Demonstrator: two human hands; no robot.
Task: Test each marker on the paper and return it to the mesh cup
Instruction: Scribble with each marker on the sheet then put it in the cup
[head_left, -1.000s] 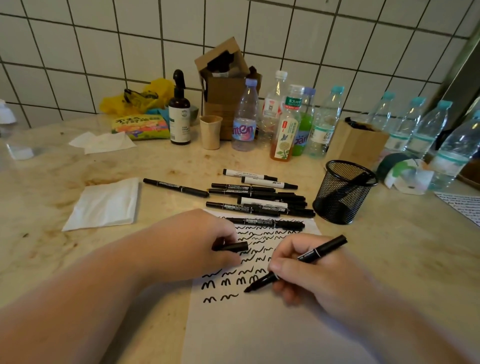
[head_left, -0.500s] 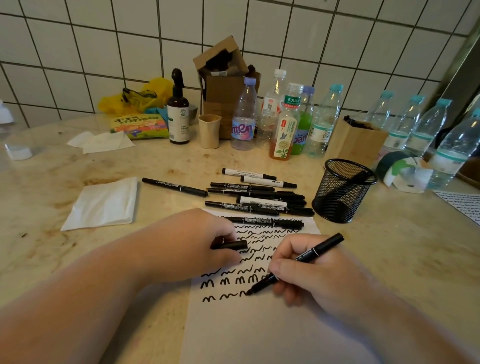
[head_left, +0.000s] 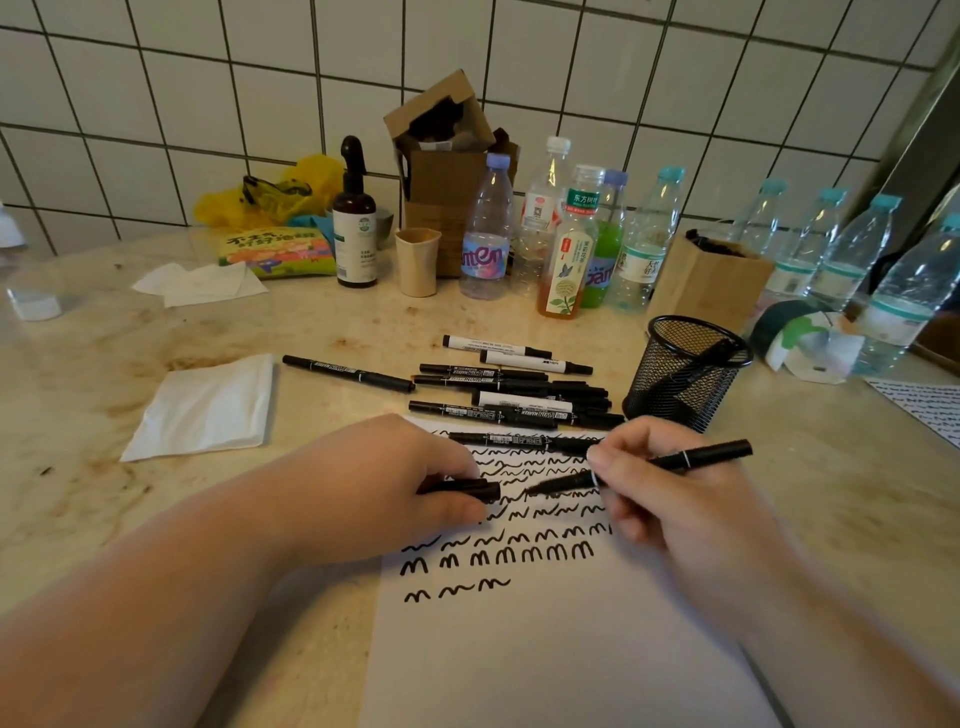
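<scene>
A white sheet of paper (head_left: 545, 649) lies in front of me, covered in rows of black squiggles. My right hand (head_left: 670, 499) grips an uncapped black marker (head_left: 696, 460), its tip raised off the sheet and pointing left toward the cap. My left hand (head_left: 384, 483) pinches the black marker cap (head_left: 470, 489) over the paper's upper left. Several black and white markers (head_left: 514, 387) lie in a loose pile beyond the paper, one more marker (head_left: 348, 373) apart to the left. The black mesh cup (head_left: 685, 371) stands at the right with at least one marker inside.
A folded napkin (head_left: 205, 408) lies left on the marble counter (head_left: 831, 493). Along the tiled wall stand several plastic bottles (head_left: 566, 239), a brown pump bottle (head_left: 354, 228), a paper cup (head_left: 417, 262), cardboard boxes (head_left: 447, 171) and a tape roll (head_left: 800, 343). Another scribbled sheet (head_left: 922, 405) is at the far right.
My right hand lifted the marker from the lowest row of squiggles and swung its tip up and left toward the cap. A new squiggle stands on the bottom row. My left hand stayed put.
</scene>
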